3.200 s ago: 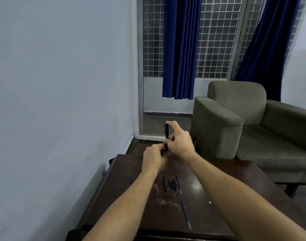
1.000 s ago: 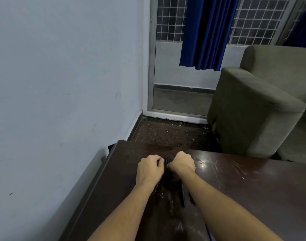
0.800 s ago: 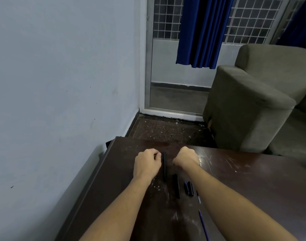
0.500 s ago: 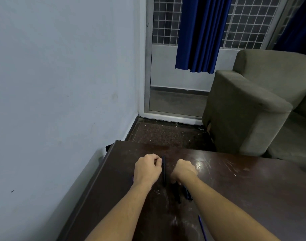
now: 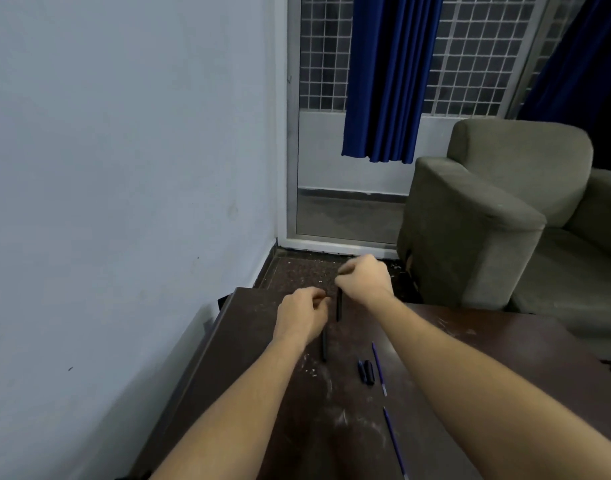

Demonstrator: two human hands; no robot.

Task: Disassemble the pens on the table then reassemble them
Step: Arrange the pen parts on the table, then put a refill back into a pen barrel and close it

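My right hand (image 5: 363, 279) is raised over the far edge of the dark wooden table (image 5: 262, 393) and pinches the top of a black pen barrel (image 5: 338, 304), which hangs down. My left hand (image 5: 302, 315) is curled just left of it. A second black barrel (image 5: 324, 346) sticks out from under the left hand towards me, and the hand seems to grip its upper end. Two short black pen pieces (image 5: 365, 371) lie side by side on the table. One thin blue refill (image 5: 379, 368) lies beside them, another refill (image 5: 394, 441) nearer to me.
A pale blue wall (image 5: 124, 168) runs along the table's left side. A grey-green armchair (image 5: 487, 220) stands beyond the table at the right. Blue curtains (image 5: 383, 77) hang over a grilled window behind it.
My right hand took a black barrel from beside the small pieces and lifted it off the table. My left hand stayed in place. The camera tilted up slightly.
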